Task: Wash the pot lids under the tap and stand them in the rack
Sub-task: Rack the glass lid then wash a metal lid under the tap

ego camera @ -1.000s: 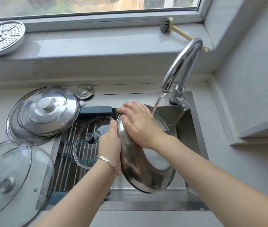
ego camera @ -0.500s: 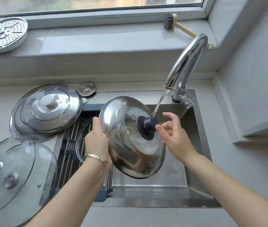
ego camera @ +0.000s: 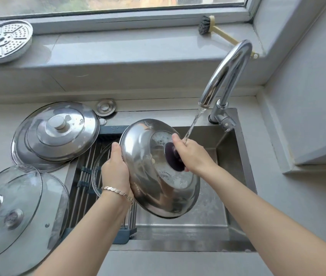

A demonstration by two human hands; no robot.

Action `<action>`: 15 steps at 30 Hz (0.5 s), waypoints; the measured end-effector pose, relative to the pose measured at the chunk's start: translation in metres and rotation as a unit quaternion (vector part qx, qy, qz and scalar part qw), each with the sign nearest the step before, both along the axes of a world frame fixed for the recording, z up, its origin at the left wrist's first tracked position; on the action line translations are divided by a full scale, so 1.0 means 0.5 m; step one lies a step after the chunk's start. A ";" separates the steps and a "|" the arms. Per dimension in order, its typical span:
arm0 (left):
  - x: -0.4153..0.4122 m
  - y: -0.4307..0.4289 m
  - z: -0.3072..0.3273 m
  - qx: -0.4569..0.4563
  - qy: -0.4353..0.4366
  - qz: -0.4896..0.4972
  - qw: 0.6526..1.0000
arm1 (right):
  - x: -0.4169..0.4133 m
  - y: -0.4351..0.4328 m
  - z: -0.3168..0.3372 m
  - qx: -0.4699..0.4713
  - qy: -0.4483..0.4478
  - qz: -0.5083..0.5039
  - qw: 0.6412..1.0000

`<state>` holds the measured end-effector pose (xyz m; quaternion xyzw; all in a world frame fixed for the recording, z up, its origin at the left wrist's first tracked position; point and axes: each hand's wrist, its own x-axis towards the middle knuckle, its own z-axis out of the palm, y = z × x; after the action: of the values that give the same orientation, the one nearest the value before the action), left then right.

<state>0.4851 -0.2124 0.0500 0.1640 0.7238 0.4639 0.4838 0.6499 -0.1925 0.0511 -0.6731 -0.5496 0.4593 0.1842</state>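
steel lid (ego camera: 148,176): tilted over sink, rim held by left hand (ego camera: 116,172), knob gripped by right hand (ego camera: 193,156); rack (ego camera: 84,176) just left.

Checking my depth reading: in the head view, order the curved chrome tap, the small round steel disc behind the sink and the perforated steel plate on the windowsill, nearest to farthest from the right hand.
1. Curved chrome tap: just above the right hand.
2. Small round steel disc: back left.
3. Perforated steel plate: far left, on the windowsill.
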 end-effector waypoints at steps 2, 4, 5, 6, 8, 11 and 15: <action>-0.010 0.003 -0.006 -0.001 -0.021 0.005 1.000 | -0.001 -0.014 -0.004 0.040 0.004 -0.029 0.999; -0.020 0.004 -0.009 -0.004 -0.066 0.000 0.998 | -0.001 -0.021 -0.007 0.085 0.006 -0.030 0.996; -0.022 0.002 -0.006 -0.001 -0.070 -0.007 0.998 | 0.001 -0.021 -0.011 0.100 0.013 -0.026 0.995; -0.025 0.001 -0.006 0.003 -0.065 -0.014 0.998 | 0.003 -0.016 -0.015 0.098 0.023 -0.025 0.995; -0.023 0.002 0.002 0.014 -0.034 -0.020 0.999 | 0.012 0.003 -0.026 0.039 0.068 -0.055 0.995; -0.004 0.002 0.021 0.036 0.023 -0.037 0.998 | 0.019 0.023 -0.022 -0.079 0.110 -0.110 0.985; 0.026 0.002 0.028 0.034 -0.015 -0.103 0.994 | 0.028 0.008 -0.026 -0.039 0.004 -0.080 0.996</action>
<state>0.4980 -0.2114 0.0640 0.2466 0.6799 0.4381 0.5339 0.6637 -0.1886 0.0383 -0.7197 -0.4749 0.4671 0.1959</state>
